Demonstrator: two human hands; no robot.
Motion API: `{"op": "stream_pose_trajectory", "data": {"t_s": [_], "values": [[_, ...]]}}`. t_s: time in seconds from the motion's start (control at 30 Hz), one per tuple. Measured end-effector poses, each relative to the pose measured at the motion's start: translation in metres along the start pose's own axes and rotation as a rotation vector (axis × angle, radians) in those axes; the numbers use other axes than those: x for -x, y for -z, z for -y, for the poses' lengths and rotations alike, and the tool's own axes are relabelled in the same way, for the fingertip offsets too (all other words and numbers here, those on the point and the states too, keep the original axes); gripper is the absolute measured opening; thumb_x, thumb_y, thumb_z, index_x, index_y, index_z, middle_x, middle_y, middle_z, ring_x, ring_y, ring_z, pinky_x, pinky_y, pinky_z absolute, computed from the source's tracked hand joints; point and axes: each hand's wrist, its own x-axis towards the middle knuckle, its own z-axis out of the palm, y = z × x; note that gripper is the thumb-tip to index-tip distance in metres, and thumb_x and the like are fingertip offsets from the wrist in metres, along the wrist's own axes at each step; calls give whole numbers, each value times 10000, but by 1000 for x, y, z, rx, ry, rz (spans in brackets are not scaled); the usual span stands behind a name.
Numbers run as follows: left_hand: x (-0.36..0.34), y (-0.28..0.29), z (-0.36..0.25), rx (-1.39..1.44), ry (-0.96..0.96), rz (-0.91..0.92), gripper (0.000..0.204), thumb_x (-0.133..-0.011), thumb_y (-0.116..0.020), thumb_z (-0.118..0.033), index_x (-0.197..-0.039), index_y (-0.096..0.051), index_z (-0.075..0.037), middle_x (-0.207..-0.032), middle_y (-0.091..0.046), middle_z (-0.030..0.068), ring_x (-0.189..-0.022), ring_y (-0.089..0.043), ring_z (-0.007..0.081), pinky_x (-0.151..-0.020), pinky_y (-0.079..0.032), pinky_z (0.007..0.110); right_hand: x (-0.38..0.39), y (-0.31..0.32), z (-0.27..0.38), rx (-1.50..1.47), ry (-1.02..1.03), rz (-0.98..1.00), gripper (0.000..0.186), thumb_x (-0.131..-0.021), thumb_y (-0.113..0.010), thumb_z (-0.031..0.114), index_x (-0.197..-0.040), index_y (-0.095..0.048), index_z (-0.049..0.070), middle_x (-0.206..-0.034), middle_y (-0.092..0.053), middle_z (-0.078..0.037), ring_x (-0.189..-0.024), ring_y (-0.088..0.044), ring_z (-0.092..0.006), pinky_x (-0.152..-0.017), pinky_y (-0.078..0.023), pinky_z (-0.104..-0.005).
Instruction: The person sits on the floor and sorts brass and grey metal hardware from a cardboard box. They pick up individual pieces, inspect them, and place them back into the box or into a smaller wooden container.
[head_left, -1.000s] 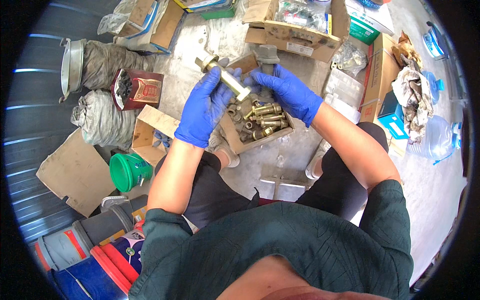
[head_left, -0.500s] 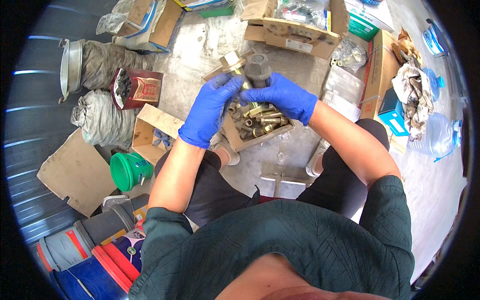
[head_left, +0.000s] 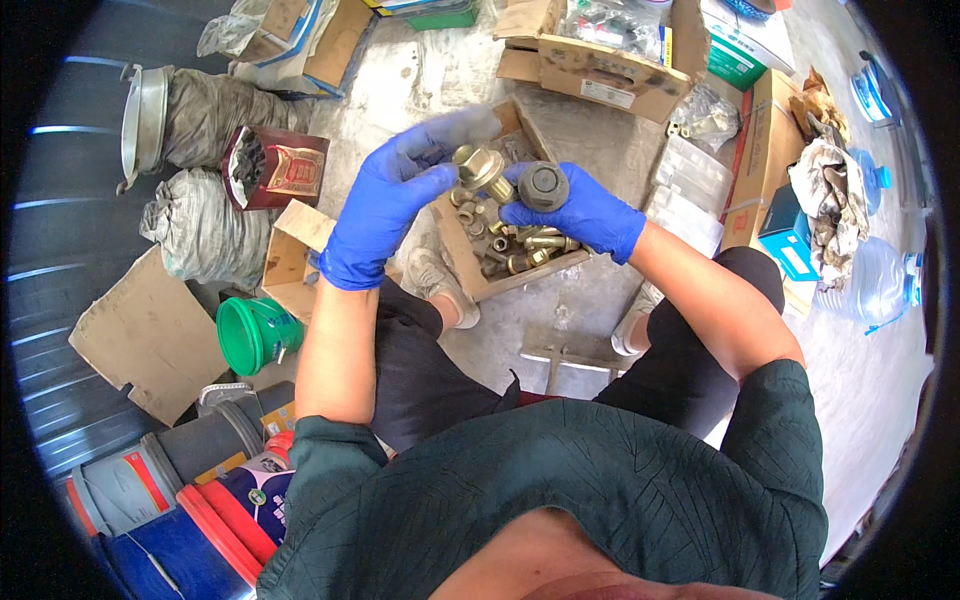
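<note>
My left hand (head_left: 388, 190), in a blue glove, has its fingers apart and partly smeared by motion. Its thumb lies close beside the head of a brass-coloured flange bolt (head_left: 481, 168); whether it touches is unclear. In my right hand (head_left: 592, 212), also gloved in blue, is a dark bolt (head_left: 543, 187) with its round-topped head facing up. The brass-coloured bolt's shank runs toward the right fingers, which appear to hold it too. Below both hands a shallow cardboard box (head_left: 478, 287) contains loose bolts (head_left: 530, 258) and nuts, partly hidden by the gloves.
Farther off stands an open cardboard box (head_left: 610, 75) of bagged parts. Clear plastic cases (head_left: 685, 200) lie to the right, near a water jug (head_left: 860, 275). Leftward are a green bucket (head_left: 258, 335), a small carton (head_left: 290, 265) and stuffed sacks (head_left: 205, 225).
My left hand has drawn off to the left and its fingers have opened. Both bolts have tilted, so their heads now face up more.
</note>
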Motion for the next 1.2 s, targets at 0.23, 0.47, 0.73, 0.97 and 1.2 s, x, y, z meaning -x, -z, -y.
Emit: {"op": "stream_pose_trajectory", "data": {"t_s": [0.23, 0.47, 0.73, 0.97, 1.2], "values": [[0, 0, -3, -427, 457, -236, 347, -904, -663, -126, -1236, -645, -27, -1170, -651, 103, -1104, -598, 162, -1000, -450, 302, 0, -3, -6, 31, 60, -55, 446, -836, -822, 236, -1215, -671, 56, -1095, -715, -54, -984, -629, -120, -932, -510, -303], [4, 7, -11, -158, 36, -100, 297, -959, -607, -93, -1250, -641, -40, -1208, -655, 98, -1095, -617, 159, -918, -492, 286, 1, 2, -19, 92, 97, -111, 447, -836, -817, 239, -1222, -665, 74, -1114, -714, -72, -985, -652, -153, -928, -516, -311], [5, 10, 4, -491, -108, 69, 287, -899, -676, -81, -1178, -663, -17, -1158, -668, 132, -1141, -605, 164, -970, -491, 304, 2, 0, -18, 216, 114, -115, 420, -839, -805, 237, -1207, -669, 88, -1112, -713, -107, -1005, -679, -206, -916, -522, -329], [-2, 2, 4, -462, 91, -298, 367, -890, -723, -142, -1224, -618, -34, -995, -663, 71, -903, -616, 128, -817, -504, 260, -1, 1, -23, 169, 133, -135, 400, -844, -801, 229, -1197, -672, 91, -1117, -711, -106, -1000, -677, -204, -906, -525, -333], [4, 8, -2, -251, -92, 12, 272, -923, -670, -110, -1182, -650, -26, -1169, -673, 125, -1078, -626, 155, -933, -487, 278, 0, 2, -27, 192, 132, -152, 418, -850, -800, 213, -1223, -664, 81, -1109, -705, -81, -991, -658, -169, -905, -521, -315]]}}
